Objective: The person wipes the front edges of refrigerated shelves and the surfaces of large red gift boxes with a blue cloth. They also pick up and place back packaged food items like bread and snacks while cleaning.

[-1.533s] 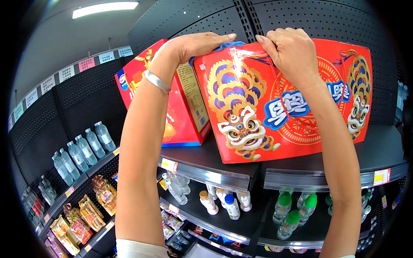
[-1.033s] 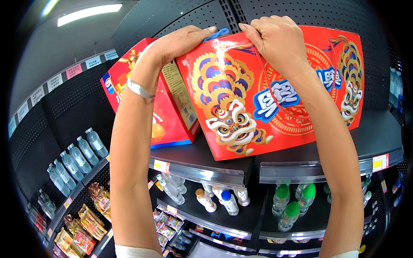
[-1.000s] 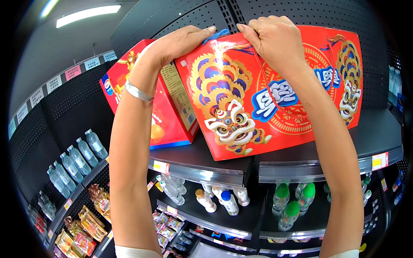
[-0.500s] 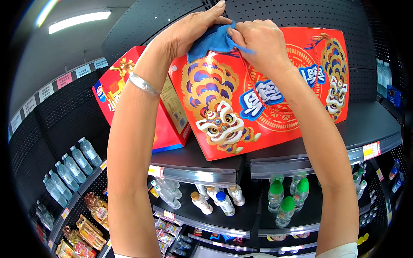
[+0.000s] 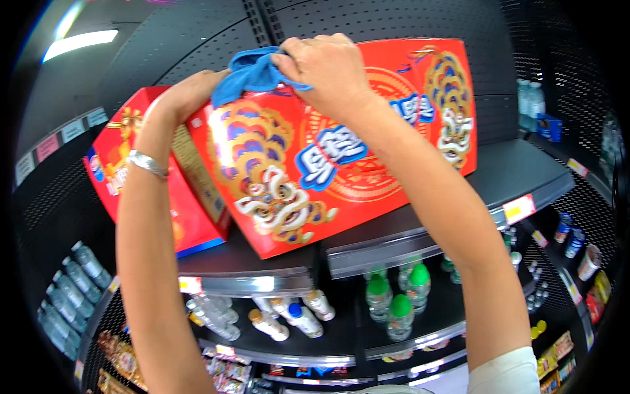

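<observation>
A large red gift box point(image 5: 387, 177) with lion-dance pictures stands tilted on the top shelf. Over its upper left edge lies a blue cloth point(image 5: 252, 73). My right hand point(image 5: 328, 73) is closed on the cloth's right end, at the box's top edge. At the top left corner of the box is my left hand point(image 5: 195, 90), wearing a silver bracelet on its wrist; its fingers are blurred and partly hidden by the cloth. A second red box point(image 5: 190, 217), with a gold bow print and a blue lower edge, stands to the left, partly behind my left forearm.
The black shelf point(image 5: 518, 174) has a clear front rail and price tags. Below stand green-capped bottles point(image 5: 400, 318) and white bottles point(image 5: 305, 322). Water bottles point(image 5: 72, 289) line the left shelf. A perforated black panel point(image 5: 420, 20) rises behind the boxes.
The view has shifted, so the boxes sit further left in it. My left hand has moved from above the cloth down to the box's left corner. My right hand still grips the cloth.
</observation>
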Tool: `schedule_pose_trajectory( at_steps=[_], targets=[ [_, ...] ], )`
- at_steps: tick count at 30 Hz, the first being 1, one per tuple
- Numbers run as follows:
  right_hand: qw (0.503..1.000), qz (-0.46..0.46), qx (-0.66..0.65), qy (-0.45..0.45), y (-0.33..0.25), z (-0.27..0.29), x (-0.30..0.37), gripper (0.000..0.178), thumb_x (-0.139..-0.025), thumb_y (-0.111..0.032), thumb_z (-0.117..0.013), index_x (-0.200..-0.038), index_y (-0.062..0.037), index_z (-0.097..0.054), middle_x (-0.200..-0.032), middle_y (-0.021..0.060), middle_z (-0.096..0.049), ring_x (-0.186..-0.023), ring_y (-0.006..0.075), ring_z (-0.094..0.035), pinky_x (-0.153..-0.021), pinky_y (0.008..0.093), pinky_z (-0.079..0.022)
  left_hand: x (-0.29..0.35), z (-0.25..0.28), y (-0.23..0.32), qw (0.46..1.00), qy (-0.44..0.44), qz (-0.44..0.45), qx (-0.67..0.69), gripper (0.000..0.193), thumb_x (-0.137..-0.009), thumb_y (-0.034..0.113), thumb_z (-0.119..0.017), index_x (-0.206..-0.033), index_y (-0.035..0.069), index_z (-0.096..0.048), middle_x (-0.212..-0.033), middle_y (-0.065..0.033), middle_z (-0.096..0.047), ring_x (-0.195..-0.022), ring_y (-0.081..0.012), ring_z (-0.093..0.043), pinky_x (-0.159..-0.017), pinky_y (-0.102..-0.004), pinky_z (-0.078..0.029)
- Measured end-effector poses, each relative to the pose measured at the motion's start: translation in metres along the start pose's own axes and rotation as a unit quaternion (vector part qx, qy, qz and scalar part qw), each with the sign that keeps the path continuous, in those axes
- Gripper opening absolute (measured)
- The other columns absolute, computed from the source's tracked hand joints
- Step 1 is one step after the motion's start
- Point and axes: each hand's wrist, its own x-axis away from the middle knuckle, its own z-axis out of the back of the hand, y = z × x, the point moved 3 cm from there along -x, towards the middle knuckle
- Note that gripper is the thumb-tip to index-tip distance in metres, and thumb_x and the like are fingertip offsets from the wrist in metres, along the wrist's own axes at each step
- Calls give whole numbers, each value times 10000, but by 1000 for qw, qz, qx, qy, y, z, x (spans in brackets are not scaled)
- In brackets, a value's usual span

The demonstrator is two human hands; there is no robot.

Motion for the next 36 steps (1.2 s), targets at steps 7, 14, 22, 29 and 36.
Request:
schedule_pose_trajectory(
  at_steps=[7, 14, 22, 29, 36],
  targets=[
    [975, -141, -115, -131, -2, 8, -32, 394, -934, -405, -588, -811, -57, -725, -744, 132, -715, -779, 299, -706, -770, 422, -516, 14, -6, 11, 987, 2, 101, 124, 557, -1010, 463, -474, -1246, -9, -652, -1156, -170, -707, -962, -221, -717, -861, -334, -573],
    [905, -135, -204, -347, -38, -46, -84, 615, -1002, -535, -410, -1065, -10, -724, -1086, 236, -696, -1032, 427, -648, -922, 467, -503, 3, -8, 0, 998, 37, -15, 53, 466, -1001, 307, -445, -1289, -16, -617, -1245, -174, -672, -1145, -236, -640, -983, -323, -484],
    [791, -31, -224, -568, -22, -55, -83, 572, -1001, -517, -412, -1226, -69, -687, -1289, 184, -645, -1184, 319, -609, -1005, 409, -462, 7, -2, 8, 999, -6, 17, -50, 422, -927, 286, -510, -1053, -82, -672, -1020, -233, -711, -941, -264, -708, -786, -330, -560],
    [725, -197, -226, -620, 19, -23, -73, 445, -931, -427, -562, -1064, -34, -722, -1107, 120, -722, -888, 208, -721, -738, 351, -572, 2, 3, -2, 954, 17, -145, -261, 338, -957, 176, -474, -1095, -58, -677, -1117, -190, -696, -962, -335, -684, -862, -354, -555],
    [728, -248, -180, -613, 104, -32, -38, 370, -897, -331, -580, -1019, -9, -717, -1053, 109, -728, -857, 204, -708, -719, 374, -556, 23, -8, 18, 993, 89, 31, -70, 432, -993, 292, -489, -1222, -47, -627, -1258, -140, -653, -1108, -250, -645, -947, -333, -511]
  ],
)
